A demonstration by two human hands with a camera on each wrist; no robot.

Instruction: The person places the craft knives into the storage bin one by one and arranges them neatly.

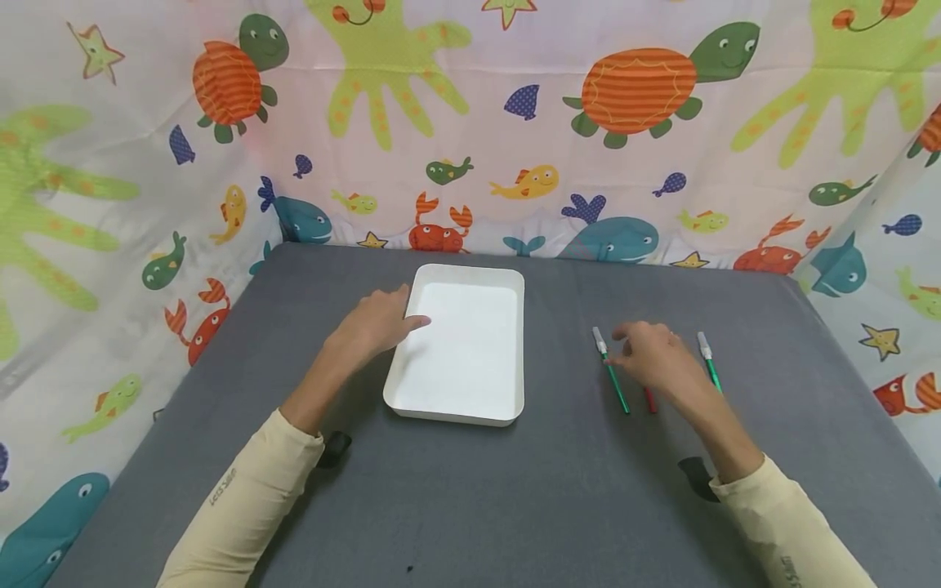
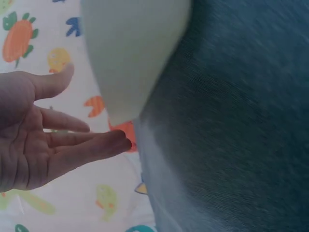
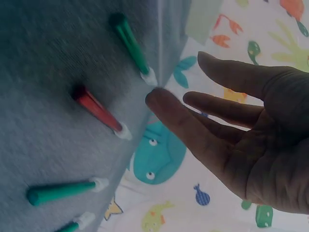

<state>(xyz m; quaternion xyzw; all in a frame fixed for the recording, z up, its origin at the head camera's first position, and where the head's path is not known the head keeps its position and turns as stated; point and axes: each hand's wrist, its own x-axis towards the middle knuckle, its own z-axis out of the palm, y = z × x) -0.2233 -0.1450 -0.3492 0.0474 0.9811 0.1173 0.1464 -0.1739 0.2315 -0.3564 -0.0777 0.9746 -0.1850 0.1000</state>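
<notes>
A white rectangular tray (image 1: 465, 351) sits on the grey table, with nothing in it. My left hand (image 1: 377, 321) is at its left side, thumb reaching over the rim. In the left wrist view that hand's fingers extend beside the pale tray wall (image 2: 137, 53). To the right of the tray, my right hand (image 1: 654, 355) hovers over several capped markers, its fingers loosely bent and holding nothing. Nearest its fingertips is a green marker (image 3: 133, 46); a red marker (image 3: 100, 109) lies beside it, partly hidden by the hand in the head view. Another green marker (image 1: 710, 363) lies farther right.
A cloth printed with sea animals (image 1: 441, 196) hangs along the back and sides of the grey table (image 1: 515, 506). Dark pieces (image 1: 334, 450) show by both sleeve cuffs. A tiny dark speck (image 1: 409, 568) lies near the front.
</notes>
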